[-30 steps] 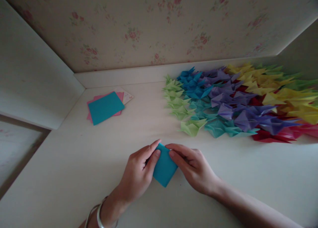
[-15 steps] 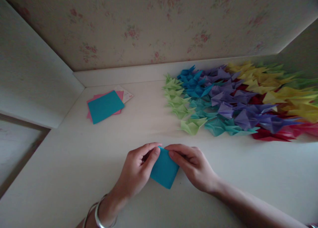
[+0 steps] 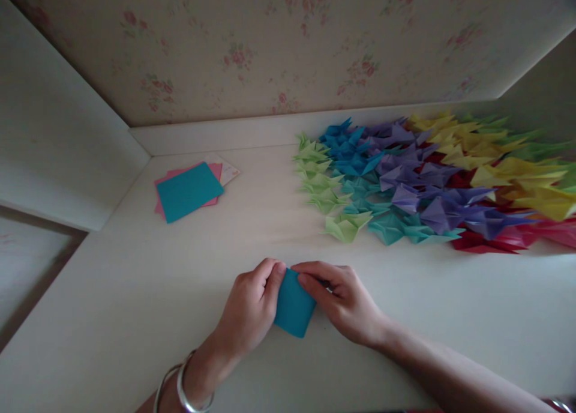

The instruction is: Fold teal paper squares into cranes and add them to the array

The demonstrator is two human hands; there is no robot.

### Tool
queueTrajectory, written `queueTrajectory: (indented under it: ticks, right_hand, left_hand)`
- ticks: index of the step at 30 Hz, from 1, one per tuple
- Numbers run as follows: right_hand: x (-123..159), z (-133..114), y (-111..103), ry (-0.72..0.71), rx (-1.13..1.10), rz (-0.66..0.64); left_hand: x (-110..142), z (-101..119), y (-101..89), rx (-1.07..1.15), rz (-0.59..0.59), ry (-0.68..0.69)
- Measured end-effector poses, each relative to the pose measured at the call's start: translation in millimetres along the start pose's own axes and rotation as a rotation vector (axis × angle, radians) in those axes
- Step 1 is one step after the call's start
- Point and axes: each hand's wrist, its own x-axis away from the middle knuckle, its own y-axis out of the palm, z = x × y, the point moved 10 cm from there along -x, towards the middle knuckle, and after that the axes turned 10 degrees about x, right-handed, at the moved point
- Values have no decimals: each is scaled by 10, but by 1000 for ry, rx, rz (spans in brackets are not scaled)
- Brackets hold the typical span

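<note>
A small teal piece of folded paper (image 3: 294, 305) is held just above the white table, between both hands. My left hand (image 3: 252, 302) pinches its upper left corner, thumb on top and fingers curled behind. On the other side, my right hand (image 3: 344, 302) grips the upper right edge between thumb and fingertips. The fingers behind the paper are hidden. Two silver bangles (image 3: 182, 386) circle my left wrist.
Rows of folded paper cranes (image 3: 405, 179) in several colours cover the table's right back. At back left lies a stack of paper sheets (image 3: 191, 191), teal on top of pink. A flowered wall (image 3: 270, 53) rises behind the table (image 3: 112, 305).
My left hand has turned and closed more tightly at the paper's left edge. The teal paper now looks narrower and slightly turned; my right hand has shifted a little left.
</note>
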Motion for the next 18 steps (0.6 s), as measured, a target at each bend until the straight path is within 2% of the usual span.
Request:
queueTrajectory:
  ticks: [7,13,18]
  right_hand:
    - [-40,162,15,157,-228,-4]
    - [-28,243,-3,209,-312,56]
    - [-2,250,214,279,-439,-140]
  left_hand:
    - [18,62,-163,-35,144,61]
    - [34,73,-193,-54,190,80]
    - [52,47,-266,-55,259,77]
